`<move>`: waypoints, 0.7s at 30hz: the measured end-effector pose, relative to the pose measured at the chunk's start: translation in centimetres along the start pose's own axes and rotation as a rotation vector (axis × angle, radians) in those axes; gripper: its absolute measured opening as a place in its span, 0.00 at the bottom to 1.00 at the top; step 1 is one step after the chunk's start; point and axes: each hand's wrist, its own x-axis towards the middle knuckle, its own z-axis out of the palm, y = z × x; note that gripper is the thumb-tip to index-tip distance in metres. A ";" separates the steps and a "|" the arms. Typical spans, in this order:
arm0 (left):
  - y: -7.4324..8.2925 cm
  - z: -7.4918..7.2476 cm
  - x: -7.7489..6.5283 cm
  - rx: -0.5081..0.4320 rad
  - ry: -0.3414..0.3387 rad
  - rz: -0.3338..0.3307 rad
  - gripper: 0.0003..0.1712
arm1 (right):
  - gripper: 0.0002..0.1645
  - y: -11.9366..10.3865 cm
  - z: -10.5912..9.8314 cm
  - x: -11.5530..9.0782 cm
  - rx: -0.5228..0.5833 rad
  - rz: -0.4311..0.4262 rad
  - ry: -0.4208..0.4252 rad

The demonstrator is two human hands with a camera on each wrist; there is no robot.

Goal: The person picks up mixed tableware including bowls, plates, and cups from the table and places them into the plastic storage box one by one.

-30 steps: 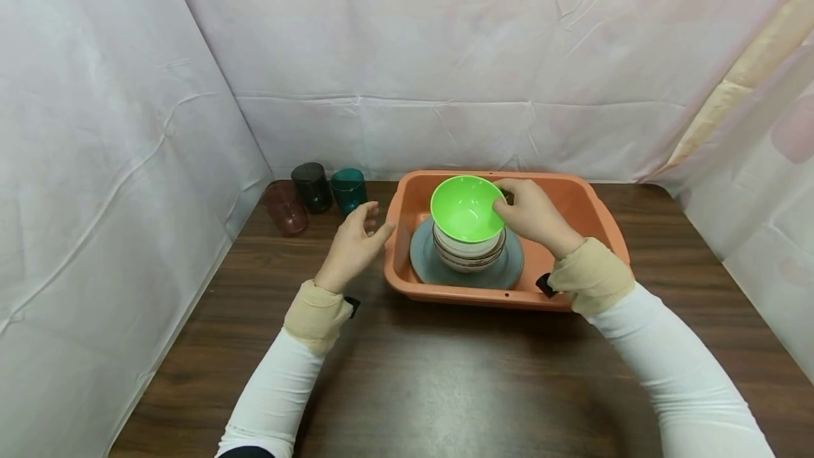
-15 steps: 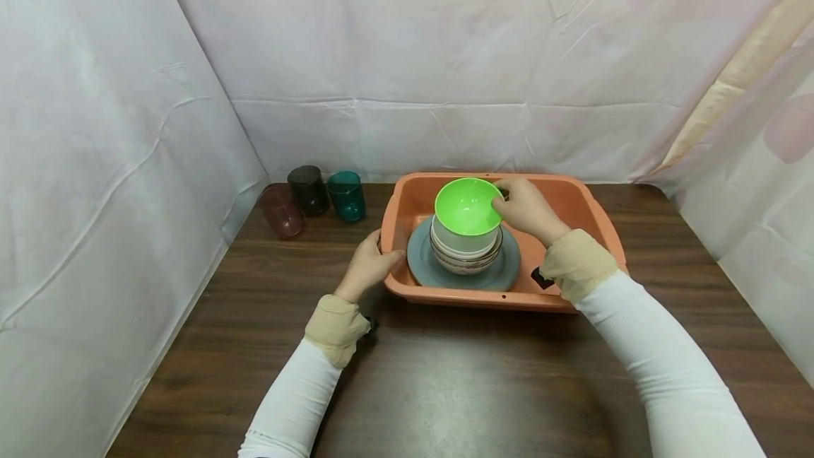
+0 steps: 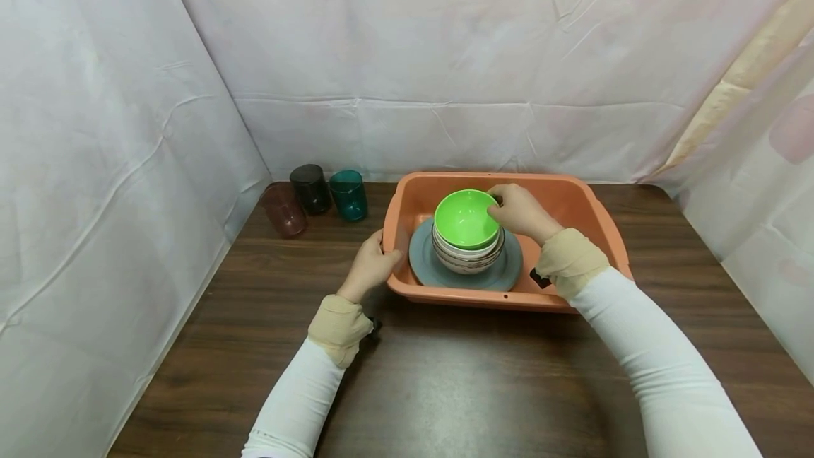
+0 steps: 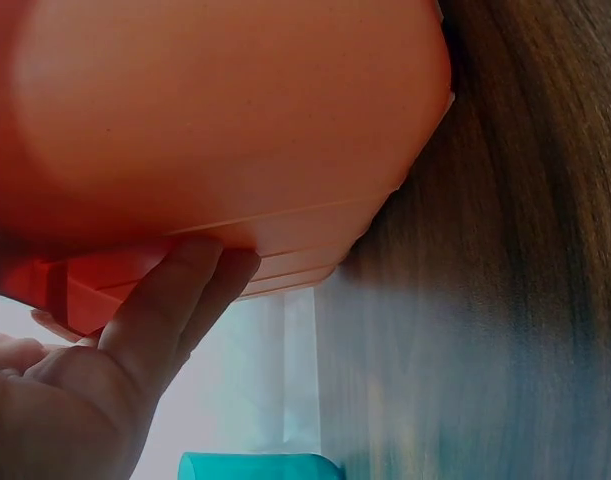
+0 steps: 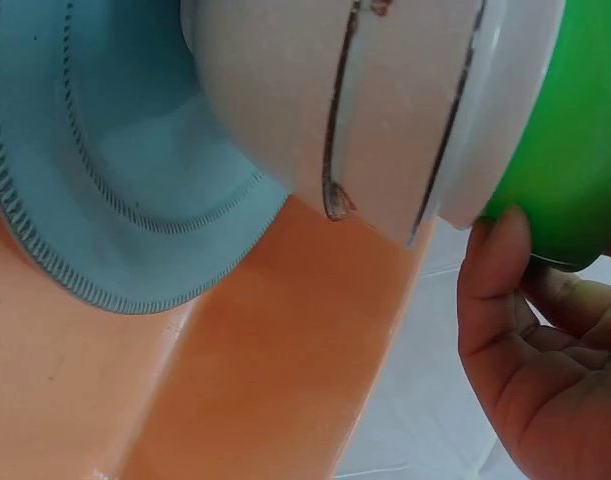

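Note:
My right hand (image 3: 523, 214) pinches the rim of a bright green bowl (image 3: 466, 218) between thumb and fingers. The bowl sits in the top of a stack of white and cream bowls (image 3: 468, 261), whose brown rim lines show in the right wrist view. Under the stack lies a blue-grey plate (image 5: 95, 200) with a ridged edge. All of this stands in the left half of an orange plastic tub (image 3: 454, 295). At the tub's left end, my left hand (image 3: 370, 265) grips the rim, thumb on top and fingers against the outer wall, as the left wrist view shows.
Left of the tub stand three tumblers: a reddish one (image 3: 284, 210), a black one (image 3: 310, 189) and a teal one (image 3: 348, 196). A dark wood table (image 3: 432, 387) carries everything. White cloth (image 3: 407, 69) hangs behind and at both sides.
My left hand has come from beside the tub to its left rim and taken hold. My right hand has lowered the green bowl into the top of the stack.

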 end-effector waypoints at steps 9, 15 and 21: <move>0.6 0.2 -0.6 0.017 0.023 0.036 0.37 | 0.18 3.8 1.3 2.1 -0.036 0.041 -0.004; 2.3 0.3 -2.1 0.044 0.025 0.032 0.37 | 0.09 5.6 1.9 3.2 -0.018 0.031 -0.029; 1.0 0.3 -0.9 0.035 0.044 0.022 0.37 | 0.16 6.5 2.4 4.0 -0.075 0.022 -0.025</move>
